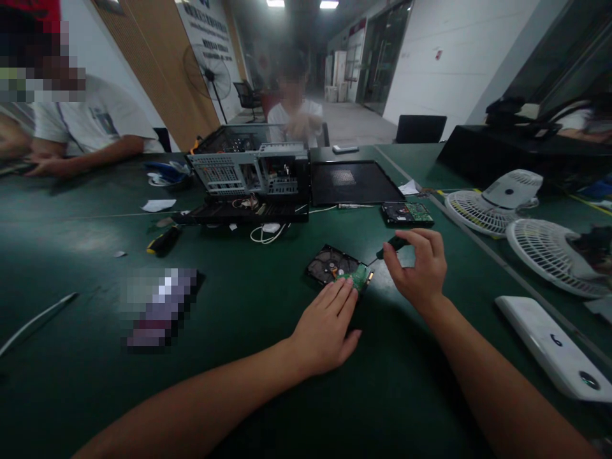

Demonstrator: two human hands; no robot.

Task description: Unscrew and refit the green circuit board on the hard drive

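A hard drive (327,262) with a green circuit board (359,275) lies on the dark green table, near the middle. My left hand (329,325) rests on the board's near edge, fingers stretched flat and thumb apart. To the right, my right hand (418,264) pinches the dark green handle of a small screwdriver (393,246) between thumb and fingers. The screwdriver slants down to the left, its tip at the right end of the drive; whether it sits in a screw is too small to tell.
An opened computer case (246,175) and a black panel (356,182) stand behind. A second hard drive (407,214), two white fans (482,204), a white device (554,347), a yellow-black tool (163,242) and a phone (165,306) lie around. People sit across and at the left.
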